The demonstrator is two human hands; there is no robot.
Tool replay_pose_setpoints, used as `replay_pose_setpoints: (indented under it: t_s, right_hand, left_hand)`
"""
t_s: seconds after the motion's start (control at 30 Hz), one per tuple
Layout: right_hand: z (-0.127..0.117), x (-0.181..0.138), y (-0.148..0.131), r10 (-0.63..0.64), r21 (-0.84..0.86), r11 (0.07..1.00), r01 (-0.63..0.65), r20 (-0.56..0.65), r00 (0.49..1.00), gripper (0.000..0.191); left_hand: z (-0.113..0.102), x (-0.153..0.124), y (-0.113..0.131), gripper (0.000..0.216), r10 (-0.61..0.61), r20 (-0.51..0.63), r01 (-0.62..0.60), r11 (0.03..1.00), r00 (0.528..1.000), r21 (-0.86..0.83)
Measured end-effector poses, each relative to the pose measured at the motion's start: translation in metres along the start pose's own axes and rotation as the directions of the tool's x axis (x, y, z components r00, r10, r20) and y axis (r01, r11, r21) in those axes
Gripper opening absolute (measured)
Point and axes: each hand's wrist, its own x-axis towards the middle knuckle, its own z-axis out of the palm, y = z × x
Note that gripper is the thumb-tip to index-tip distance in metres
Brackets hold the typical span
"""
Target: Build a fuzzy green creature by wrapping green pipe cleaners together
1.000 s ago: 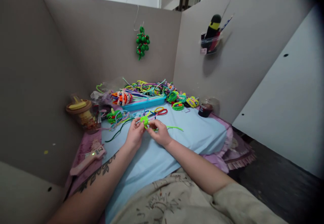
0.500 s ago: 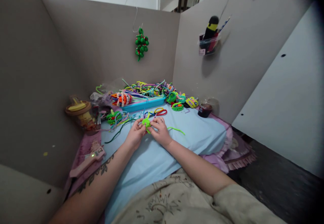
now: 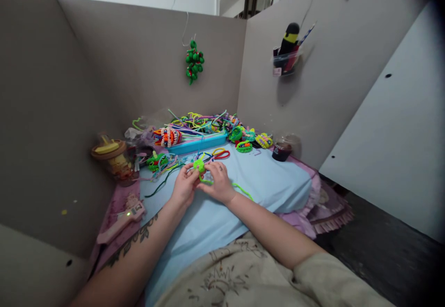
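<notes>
The lime-green piece (image 3: 199,165) is held above the near-middle of the bench (image 3: 274,184), which is draped in pale blue cloth. Its lower edge is partly covered by the left hand (image 3: 186,184), whose fingers are clamped on it from its eight o'clock side. The right hand (image 3: 218,183) is at its four o'clock; thumb and forefinger stand apart, but whether the bent fingertips grip anything I cannot tell. A lime strand (image 3: 206,181) runs from beneath the piece, disappears behind the right hand and reappears at its far side. The weave of the piece is too small to make out.

At two o'clock from the piece are red-and-yellow-handled scissors (image 3: 220,153), their blades lost among loose strands. The blue tray (image 3: 198,145) lies at twelve o'clock, its contents merging with the tangle behind. A green figure (image 3: 157,161) sits at nine o'clock, and a pink tool (image 3: 123,221) with a lit green dot at eight.

Compared with half a second ago, the right thumb has dropped away from the piece, exposing the strand between the hands; the strand's free end has swung nearer the wearer. Scissors, tray and figure have stayed put.
</notes>
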Motion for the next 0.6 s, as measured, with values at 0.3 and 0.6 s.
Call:
replay_pose_setpoints:
  t_s: [0.3, 0.6]
  right_hand:
    - [0.0008, 0.0011, -0.0006, 0.031, 0.012, 0.999, -0.030, -0.052, 0.998, 0.021]
    - [0.0030, -0.0015, -0.0005, 0.035, -0.061, 0.998, -0.036, -0.007, 0.999, 0.007]
  left_hand:
    - [0.0020, -0.0021, 0.0003, 0.050, 0.003, 0.002, -0.003, 0.999, 1.000, 0.050]
    - [0.0009, 0.0000, -0.0010, 0.051, 0.044, -0.065, -0.037, 0.994, 0.997, 0.101]
